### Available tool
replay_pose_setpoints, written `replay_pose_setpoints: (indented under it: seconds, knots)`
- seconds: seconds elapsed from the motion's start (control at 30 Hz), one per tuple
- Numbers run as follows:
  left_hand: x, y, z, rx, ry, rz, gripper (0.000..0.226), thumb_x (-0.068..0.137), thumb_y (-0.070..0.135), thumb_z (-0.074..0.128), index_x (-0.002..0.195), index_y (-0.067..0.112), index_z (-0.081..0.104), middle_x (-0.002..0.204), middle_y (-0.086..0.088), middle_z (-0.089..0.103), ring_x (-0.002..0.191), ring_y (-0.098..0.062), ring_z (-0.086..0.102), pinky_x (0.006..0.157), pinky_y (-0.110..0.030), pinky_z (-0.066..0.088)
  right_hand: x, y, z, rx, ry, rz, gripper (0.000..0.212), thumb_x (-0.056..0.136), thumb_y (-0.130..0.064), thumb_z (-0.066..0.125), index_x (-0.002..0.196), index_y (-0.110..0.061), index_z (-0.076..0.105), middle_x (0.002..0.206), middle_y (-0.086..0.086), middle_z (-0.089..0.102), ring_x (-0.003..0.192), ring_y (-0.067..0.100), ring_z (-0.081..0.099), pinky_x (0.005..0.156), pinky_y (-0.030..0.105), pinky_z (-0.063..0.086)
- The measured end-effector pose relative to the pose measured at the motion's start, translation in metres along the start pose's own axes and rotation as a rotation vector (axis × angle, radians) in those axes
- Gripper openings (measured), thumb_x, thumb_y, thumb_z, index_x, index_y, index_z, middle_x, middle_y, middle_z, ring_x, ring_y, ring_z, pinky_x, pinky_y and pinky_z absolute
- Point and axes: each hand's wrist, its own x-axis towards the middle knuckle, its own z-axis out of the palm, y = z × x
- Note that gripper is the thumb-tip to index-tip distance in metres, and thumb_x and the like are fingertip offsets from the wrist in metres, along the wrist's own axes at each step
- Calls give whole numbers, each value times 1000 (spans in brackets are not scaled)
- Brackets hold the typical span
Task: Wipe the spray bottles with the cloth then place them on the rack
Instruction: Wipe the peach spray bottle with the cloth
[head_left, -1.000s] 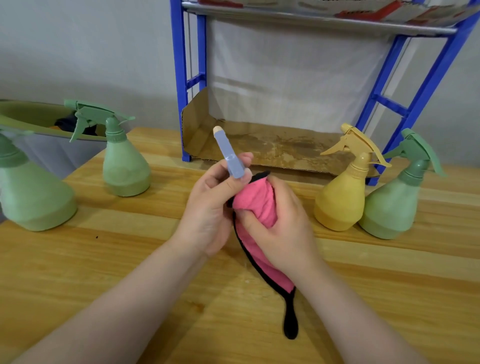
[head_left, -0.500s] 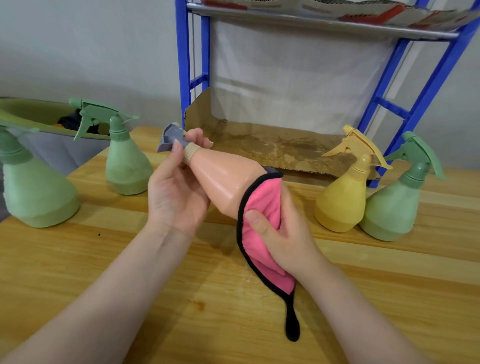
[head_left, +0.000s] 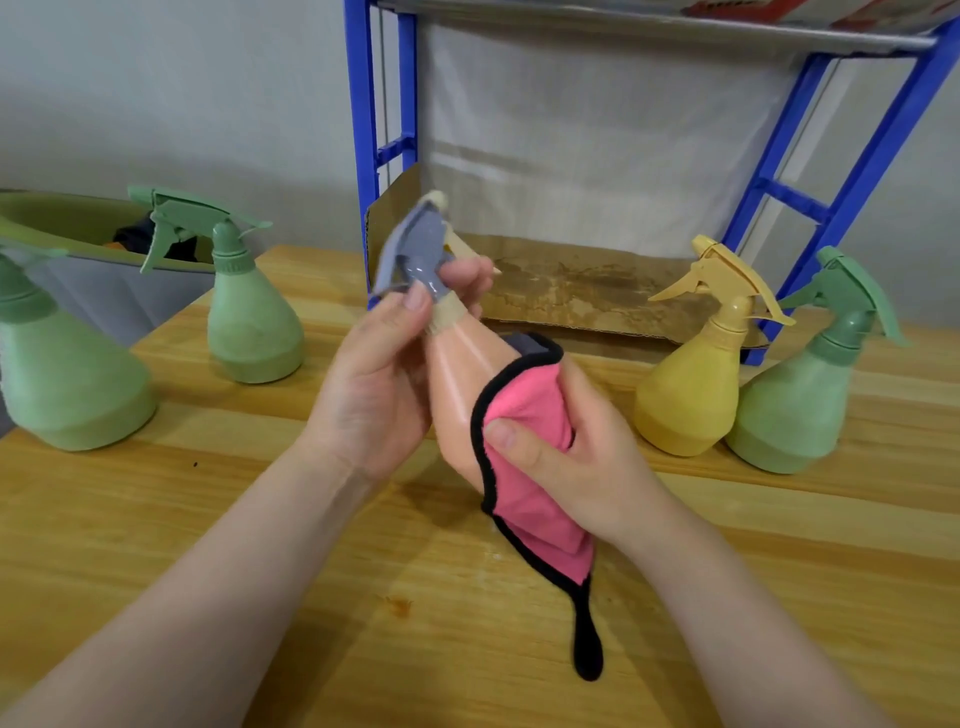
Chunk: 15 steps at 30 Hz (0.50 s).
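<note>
A peach spray bottle (head_left: 457, 384) with a grey-blue trigger head is held above the wooden table (head_left: 260, 519), tilted with its head up and to the left. My left hand (head_left: 379, 384) grips its neck and trigger head. My right hand (head_left: 566, 457) holds a pink cloth (head_left: 530, 467) with a black edge wrapped round the bottle's lower body; the cloth's tail hangs down to the table. The bottle's base is hidden by the cloth. The blue rack (head_left: 371, 130) stands behind, with stained cardboard (head_left: 587, 291) on its bottom shelf.
Two green spray bottles stand at the left, one near (head_left: 67, 374) and one farther back (head_left: 249, 322). A yellow bottle (head_left: 696, 384) and a green bottle (head_left: 800, 400) stand at the right by the rack's leg. A green bin (head_left: 62, 218) sits beyond the table's left edge.
The bottle has turned from lying sideways to more upright, its head swinging up and to the right. My right hand with the cloth has slid along the bottle's body.
</note>
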Motion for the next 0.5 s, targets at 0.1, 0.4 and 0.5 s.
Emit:
replay_pose_setpoints:
  seconds: [0.1,0.4,0.5]
  knots:
    - [-6,-9,6,142,-126,-108,29,89,22,52,106,11,72,121,-4,68,114,-18,62,98,-32,50,0,0,2,-58,-6,-3,37,77,-52,66,110,-42,53,107,-25,66,98,-2,65,79,13,49]
    - [-9,-17,8,406,-244,-97,30,90,20,56,115,8,68,128,-6,66,131,-21,54,110,-32,39,2,1,9,-220,157,16,46,76,-55,56,112,-26,60,99,-15,69,92,0,66,78,29,55]
    - [-11,-24,14,430,-153,-28,26,87,16,64,112,12,68,122,1,69,124,-14,59,103,-26,44,1,-1,9,-271,225,-9,43,80,-51,55,116,-28,58,99,-15,68,92,2,66,77,33,55]
